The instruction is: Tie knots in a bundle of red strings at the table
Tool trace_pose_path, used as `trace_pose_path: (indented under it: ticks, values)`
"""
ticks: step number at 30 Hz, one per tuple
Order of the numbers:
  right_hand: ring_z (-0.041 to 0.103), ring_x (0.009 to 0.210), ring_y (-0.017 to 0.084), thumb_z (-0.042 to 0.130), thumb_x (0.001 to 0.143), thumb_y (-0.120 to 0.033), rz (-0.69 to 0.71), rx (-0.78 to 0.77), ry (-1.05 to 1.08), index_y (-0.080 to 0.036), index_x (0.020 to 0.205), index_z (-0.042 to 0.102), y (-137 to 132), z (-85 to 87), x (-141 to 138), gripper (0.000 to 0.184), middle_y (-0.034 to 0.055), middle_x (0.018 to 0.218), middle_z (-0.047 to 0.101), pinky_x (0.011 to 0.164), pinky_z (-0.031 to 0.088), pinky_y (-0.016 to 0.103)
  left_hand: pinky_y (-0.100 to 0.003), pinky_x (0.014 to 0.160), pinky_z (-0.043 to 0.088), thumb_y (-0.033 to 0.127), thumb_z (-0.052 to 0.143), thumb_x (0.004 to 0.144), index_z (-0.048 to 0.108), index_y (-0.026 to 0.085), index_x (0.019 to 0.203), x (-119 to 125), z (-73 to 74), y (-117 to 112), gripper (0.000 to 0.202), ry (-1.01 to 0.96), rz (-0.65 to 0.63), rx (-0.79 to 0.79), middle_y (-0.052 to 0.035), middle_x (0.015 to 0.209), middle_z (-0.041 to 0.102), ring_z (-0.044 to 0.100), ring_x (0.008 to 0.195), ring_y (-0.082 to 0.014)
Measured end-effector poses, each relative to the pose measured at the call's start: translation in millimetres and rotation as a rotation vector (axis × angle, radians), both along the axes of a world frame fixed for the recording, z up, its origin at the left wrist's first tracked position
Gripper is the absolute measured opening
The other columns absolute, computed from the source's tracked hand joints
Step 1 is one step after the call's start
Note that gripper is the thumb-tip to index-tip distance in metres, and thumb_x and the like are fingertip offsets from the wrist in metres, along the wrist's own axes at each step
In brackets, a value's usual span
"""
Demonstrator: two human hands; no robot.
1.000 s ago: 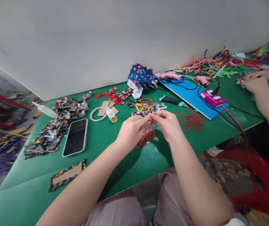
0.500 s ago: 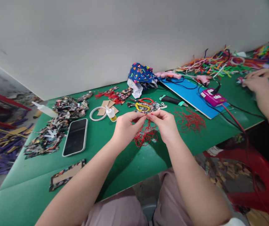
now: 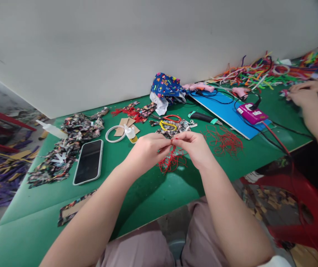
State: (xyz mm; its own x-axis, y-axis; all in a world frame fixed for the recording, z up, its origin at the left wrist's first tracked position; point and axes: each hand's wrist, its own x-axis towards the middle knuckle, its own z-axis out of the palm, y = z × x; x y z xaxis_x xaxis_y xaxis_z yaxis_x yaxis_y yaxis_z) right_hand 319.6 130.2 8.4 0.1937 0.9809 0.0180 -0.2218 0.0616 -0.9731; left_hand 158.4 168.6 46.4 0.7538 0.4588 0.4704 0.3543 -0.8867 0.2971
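Note:
Thin red cord (image 3: 172, 160) hangs in a loose tangle below my fingertips, over the green table. My left hand (image 3: 150, 149) pinches a bit of it between thumb and forefinger. Against it, fingertips nearly touching, my right hand (image 3: 190, 145) grips the same cord in a pinch. The exact spot they hold is too small to make out. Just beyond my hands lie yellow-and-red-handled scissors (image 3: 168, 125) on black floral fabric. A second heap of red cord (image 3: 225, 142) rests to the right.
Left of my hands are a phone (image 3: 88, 162), a white tape ring (image 3: 115, 134) and a small glue bottle (image 3: 131, 134). A box cutter (image 3: 205, 117), a blue board (image 3: 222, 109) and a purple power socket (image 3: 252, 113) with cables lie rightward. A co-worker's hands (image 3: 305, 92) work at far right.
My left hand has turned, its back now more upward, and its fingers have shifted slightly down at the cord. My right hand stays pinched in nearly the same place.

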Motion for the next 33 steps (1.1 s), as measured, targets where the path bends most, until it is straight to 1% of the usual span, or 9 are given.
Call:
trace_pose_path:
  ticks: [4, 8, 16, 19, 21, 24, 27, 30, 33]
  values:
    - [0.063, 0.068, 0.014, 0.080, 0.056, -0.028, -0.022, 0.061, -0.070, -0.022, 0.060, 0.070, -1.4, 3.6, -2.2, 0.013, -0.0004, 0.069, 0.070, 0.069, 0.050, 0.030, -0.023, 0.058, 0.042, 0.018, 0.048, 0.086, 0.069, 0.015, 0.074, 0.0, 0.1, -0.2, 0.024, 0.065, 0.000, -0.027, -0.0043, 0.066, 0.062, 0.056, 0.063, -0.0131]
    - [0.063, 0.069, 0.014, 0.078, 0.060, -0.027, -0.004, 0.107, -0.136, -0.022, 0.064, 0.071, -1.5, 1.9, -1.5, 0.010, -0.0005, 0.071, 0.071, 0.070, 0.050, 0.030, -0.025, 0.060, 0.043, 0.017, 0.048, 0.086, 0.070, 0.013, 0.078, 0.0, -0.6, 0.0, 0.024, 0.082, -0.003, -0.044, -0.0062, 0.068, 0.064, 0.057, 0.066, -0.0147]
    - [0.062, 0.076, 0.014, 0.071, 0.071, -0.022, -0.002, 0.255, -0.436, -0.023, 0.068, 0.070, -0.8, -0.3, 1.1, 0.004, -0.0012, 0.075, 0.069, 0.075, 0.048, 0.030, -0.023, 0.057, 0.040, 0.016, 0.049, 0.085, 0.072, 0.015, 0.086, -1.6, -2.0, 1.5, 0.023, 0.148, -0.003, -0.021, -0.0031, 0.065, 0.061, 0.055, 0.063, -0.0128]
    - [0.062, 0.076, 0.015, 0.068, 0.073, -0.022, -0.012, 0.253, -0.443, -0.023, 0.067, 0.068, -1.2, 0.5, -0.3, 0.006, -0.0010, 0.076, 0.068, 0.076, 0.048, 0.031, -0.022, 0.056, 0.040, 0.016, 0.050, 0.086, 0.072, 0.014, 0.083, -1.4, -1.3, 1.9, 0.022, 0.131, 0.004, -0.037, -0.0034, 0.065, 0.061, 0.055, 0.062, -0.0126]
    - [0.061, 0.075, 0.015, 0.068, 0.073, -0.024, -0.014, 0.232, -0.399, -0.023, 0.068, 0.068, -1.5, 0.4, -0.8, 0.005, -0.0013, 0.075, 0.068, 0.075, 0.048, 0.031, -0.023, 0.056, 0.040, 0.017, 0.050, 0.086, 0.072, 0.014, 0.083, -0.8, -0.6, 1.8, 0.022, 0.109, 0.004, -0.071, -0.0040, 0.066, 0.063, 0.056, 0.063, -0.0127]
    - [0.061, 0.070, 0.013, 0.068, 0.073, -0.027, -0.051, 0.203, -0.266, -0.023, 0.070, 0.067, -0.9, -0.6, 0.2, 0.004, -0.0023, 0.073, 0.068, 0.071, 0.048, 0.029, -0.024, 0.060, 0.043, 0.019, 0.053, 0.086, 0.072, 0.016, 0.086, 0.4, 0.2, 2.0, 0.020, 0.006, 0.023, -0.175, -0.0047, 0.075, 0.069, 0.060, 0.066, -0.0129]
    - [0.060, 0.070, 0.013, 0.070, 0.071, -0.030, -0.143, 0.188, -0.139, -0.024, 0.071, 0.067, 0.6, -1.7, 2.4, 0.007, -0.0020, 0.073, 0.067, 0.072, 0.048, 0.028, -0.024, 0.063, 0.047, 0.025, 0.059, 0.083, 0.072, 0.018, 0.085, 1.7, 0.0, 3.2, 0.016, -0.190, 0.129, -0.386, -0.0040, 0.080, 0.073, 0.063, 0.069, -0.0136]
    - [0.060, 0.072, 0.013, 0.072, 0.068, -0.033, -0.190, 0.184, -0.022, -0.024, 0.072, 0.066, 2.0, -2.3, 4.1, 0.012, -0.0012, 0.075, 0.067, 0.075, 0.048, 0.029, -0.023, 0.059, 0.049, 0.032, 0.063, 0.079, 0.073, 0.017, 0.082, 3.4, -1.5, 5.3, 0.018, -0.361, 0.236, -0.591, -0.0031, 0.074, 0.072, 0.063, 0.065, -0.0134]
    - [0.060, 0.072, 0.012, 0.073, 0.066, -0.035, -0.208, 0.172, 0.076, -0.024, 0.072, 0.064, 2.8, -1.8, 5.4, 0.015, -0.0010, 0.077, 0.066, 0.077, 0.049, 0.030, -0.022, 0.055, 0.047, 0.036, 0.067, 0.076, 0.073, 0.016, 0.080, 5.3, -4.3, 7.2, 0.022, -0.488, 0.276, -0.734, -0.0023, 0.068, 0.070, 0.059, 0.058, -0.0113]
